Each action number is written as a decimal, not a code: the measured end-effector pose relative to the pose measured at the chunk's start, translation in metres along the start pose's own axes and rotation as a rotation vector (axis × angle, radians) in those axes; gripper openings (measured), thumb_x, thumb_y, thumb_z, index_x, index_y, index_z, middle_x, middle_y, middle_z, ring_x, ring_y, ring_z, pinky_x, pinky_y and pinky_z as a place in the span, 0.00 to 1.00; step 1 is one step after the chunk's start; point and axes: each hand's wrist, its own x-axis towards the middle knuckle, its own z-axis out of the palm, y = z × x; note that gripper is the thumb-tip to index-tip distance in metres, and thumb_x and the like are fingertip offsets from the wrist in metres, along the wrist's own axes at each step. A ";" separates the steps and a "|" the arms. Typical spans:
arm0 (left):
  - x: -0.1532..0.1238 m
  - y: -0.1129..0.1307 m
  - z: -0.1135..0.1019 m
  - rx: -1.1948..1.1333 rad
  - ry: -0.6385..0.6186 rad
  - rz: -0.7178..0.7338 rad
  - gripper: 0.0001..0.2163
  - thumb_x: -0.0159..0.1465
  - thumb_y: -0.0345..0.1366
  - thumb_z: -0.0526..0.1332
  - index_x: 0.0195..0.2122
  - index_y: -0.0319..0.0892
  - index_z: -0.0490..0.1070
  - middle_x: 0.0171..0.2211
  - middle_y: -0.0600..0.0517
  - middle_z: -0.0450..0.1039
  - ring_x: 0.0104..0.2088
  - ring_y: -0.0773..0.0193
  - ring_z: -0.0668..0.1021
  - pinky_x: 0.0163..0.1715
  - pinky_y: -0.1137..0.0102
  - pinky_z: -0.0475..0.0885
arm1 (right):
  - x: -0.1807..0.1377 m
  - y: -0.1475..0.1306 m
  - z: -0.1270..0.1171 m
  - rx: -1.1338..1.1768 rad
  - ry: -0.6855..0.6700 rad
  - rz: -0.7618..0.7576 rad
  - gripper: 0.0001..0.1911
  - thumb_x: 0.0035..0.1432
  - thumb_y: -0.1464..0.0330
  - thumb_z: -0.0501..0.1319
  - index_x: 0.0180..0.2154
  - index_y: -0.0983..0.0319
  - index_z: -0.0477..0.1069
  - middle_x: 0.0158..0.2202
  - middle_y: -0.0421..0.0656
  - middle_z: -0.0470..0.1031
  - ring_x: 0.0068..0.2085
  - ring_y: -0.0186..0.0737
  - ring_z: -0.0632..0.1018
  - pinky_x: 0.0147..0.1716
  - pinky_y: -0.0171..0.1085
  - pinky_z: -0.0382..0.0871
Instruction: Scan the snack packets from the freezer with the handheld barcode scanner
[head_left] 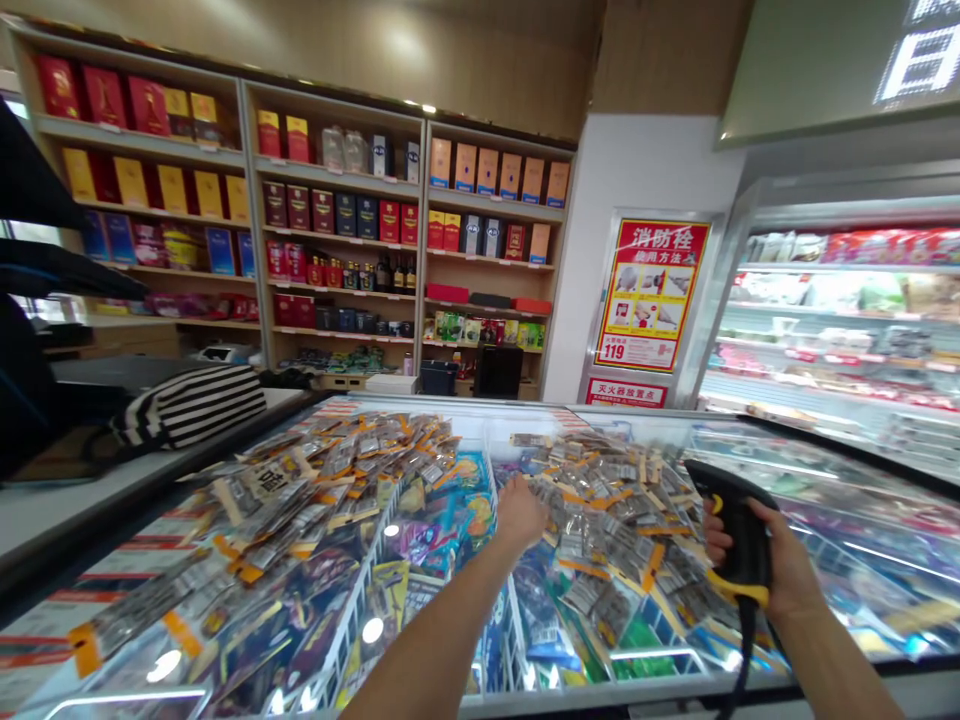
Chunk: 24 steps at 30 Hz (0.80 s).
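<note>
My left hand (pixel 519 512) reaches forward over a chest freezer (pixel 420 405) and rests on the pile of small clear packets with orange tags (pixel 615 520) on its glass lid; its fingers are curled away from view. My right hand (pixel 780 570) grips a black handheld scanner with a yellow trim (pixel 735 530), held upright above the right side of the freezer, its cable hanging down.
A second heap of packets (pixel 315 480) covers the freezer's left lid. A striped bag (pixel 187 405) lies on a counter at left. Wooden shelves of boxed goods and bottles (pixel 337 220) line the back wall. A red fire-hydrant poster (pixel 651 295) and an open refrigerated case (pixel 847 320) stand at right.
</note>
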 end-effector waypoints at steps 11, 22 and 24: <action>-0.014 -0.096 -0.065 0.208 0.002 0.011 0.19 0.56 0.40 0.52 0.48 0.39 0.59 0.51 0.45 0.57 0.52 0.56 0.58 0.50 0.54 0.46 | -0.003 0.038 0.063 -0.081 -0.176 0.075 0.11 0.47 0.62 0.51 0.29 0.62 0.65 0.19 0.39 0.62 0.17 0.30 0.63 0.13 0.31 0.59; -0.025 -0.104 -0.087 0.147 0.092 -0.210 0.16 0.55 0.42 0.54 0.41 0.38 0.63 0.42 0.46 0.64 0.44 0.59 0.66 0.42 0.58 0.61 | -0.017 0.077 0.118 -0.140 -0.283 0.190 0.13 0.48 0.59 0.50 0.27 0.63 0.64 0.18 0.39 0.64 0.15 0.29 0.63 0.12 0.30 0.57; -0.020 -0.107 -0.085 0.093 0.090 -0.253 0.16 0.55 0.41 0.54 0.41 0.37 0.63 0.42 0.47 0.65 0.43 0.59 0.67 0.41 0.58 0.62 | -0.020 0.081 0.122 -0.154 -0.285 0.197 0.14 0.48 0.59 0.50 0.28 0.63 0.64 0.18 0.38 0.64 0.15 0.29 0.63 0.11 0.30 0.57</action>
